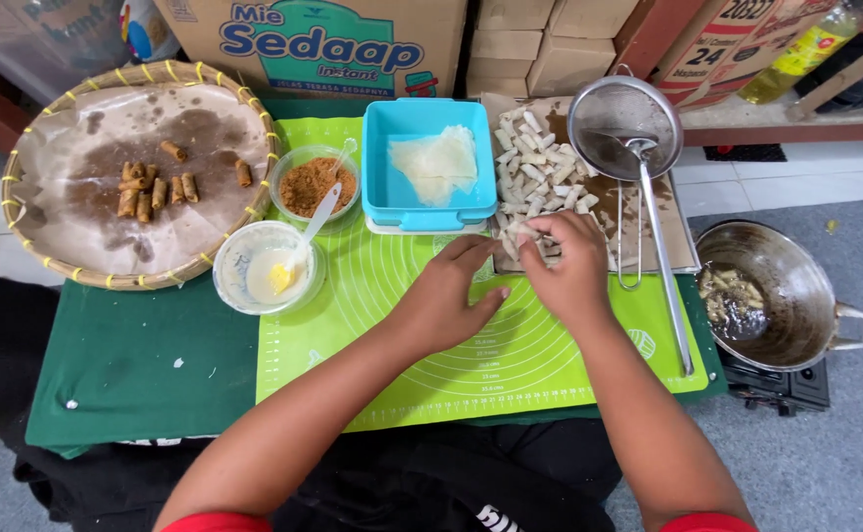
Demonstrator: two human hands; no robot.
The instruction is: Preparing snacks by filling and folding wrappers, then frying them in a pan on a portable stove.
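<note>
Saw both hands meeting at the far right part of the green silicone mat (510,365). Right hand (567,264) was curled, fingers pinched narrow on a small pale uncooked roll (522,229) at the near edge of the raw roll pile (540,172). Left hand (448,300) sat just beside it, fingers bent loosely, fingertips near the same roll; couldn't tell if it gripped anything. The pile lay on a brown paper sheet (663,236), with a wire skimmer (625,126) resting on its right part, handle running toward me. Blue container (430,163) with thin wrapper sheets (436,163) stood just left of the pile. Further left: bowl of brown crumbly filling (315,184) with a spoon, and nearer, a bowl of whitish paste (266,268) with a spoon. Far left, woven tray (141,163) lined with stained paper held several browned fried rolls (151,187). Right of the table, a wok (781,291) with oil sat on a burner.
</note>
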